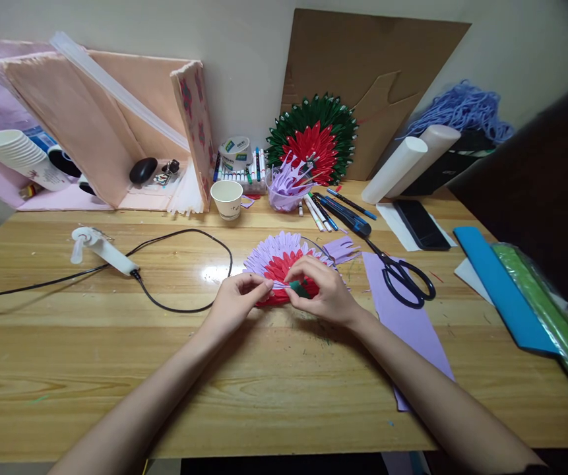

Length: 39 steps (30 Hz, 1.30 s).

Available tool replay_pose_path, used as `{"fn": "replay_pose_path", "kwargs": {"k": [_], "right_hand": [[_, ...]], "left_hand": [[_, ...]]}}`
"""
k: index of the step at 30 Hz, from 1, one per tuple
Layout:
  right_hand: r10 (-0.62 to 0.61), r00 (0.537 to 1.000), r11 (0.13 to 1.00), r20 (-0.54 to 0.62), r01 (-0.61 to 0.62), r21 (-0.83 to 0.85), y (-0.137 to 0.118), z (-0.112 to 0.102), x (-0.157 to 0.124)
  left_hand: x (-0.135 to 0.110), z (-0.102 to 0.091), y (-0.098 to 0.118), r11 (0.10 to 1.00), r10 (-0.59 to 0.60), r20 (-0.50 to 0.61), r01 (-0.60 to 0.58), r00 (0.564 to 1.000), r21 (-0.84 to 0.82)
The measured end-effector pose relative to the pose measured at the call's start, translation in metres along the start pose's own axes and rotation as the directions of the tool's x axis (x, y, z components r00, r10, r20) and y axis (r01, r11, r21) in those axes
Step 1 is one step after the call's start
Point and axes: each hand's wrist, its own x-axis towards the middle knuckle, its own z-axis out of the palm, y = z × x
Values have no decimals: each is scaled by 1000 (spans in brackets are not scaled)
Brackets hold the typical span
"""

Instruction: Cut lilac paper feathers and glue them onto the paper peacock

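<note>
Between my two hands is a small lilac paper strip (280,285). My left hand (241,297) pinches one end of it between thumb and forefinger. Close by on the right, my right hand (324,290) has its thumb and fingers brought together at the strip's other end. Just beyond both hands lies a round paper flower (284,247) with a lilac outer ring and red inner petals; a green patch shows near its middle. My hands hide part of its near side. Fringed lilac paper pieces (342,249) lie at the flower's right.
A glue gun (108,254) with its cord lies left. Black-handled scissors (402,277) rest on a lilac sheet (412,336) at right. Behind stand a paper cup (227,200), a bowl of lilac scraps (286,191), markers (316,212) and a green-and-red flower (313,135) against cardboard (377,59).
</note>
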Motion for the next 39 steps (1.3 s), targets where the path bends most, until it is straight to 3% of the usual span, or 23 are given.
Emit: {"fn": "replay_pose_path", "kwargs": {"k": [11,19,26,39], "right_hand": [[-17,1000,1000,16,17,18,-2,1,0],[-4,1000,1000,-16,4,-2,-2,-2,1],[-23,1000,999,-10,23,24,-3,0,0],[-36,999,999,-9,36,-12,1,-4,0]], "left_hand": [[0,1,0,1000,13,12,-14,1000,5],[2,-5,-1,999,26,-44,-26,999,20],[-1,-2,1,1000,21,39,-21,999,-1],[0,-7,1,999,37,13,-37,999,23]]}}
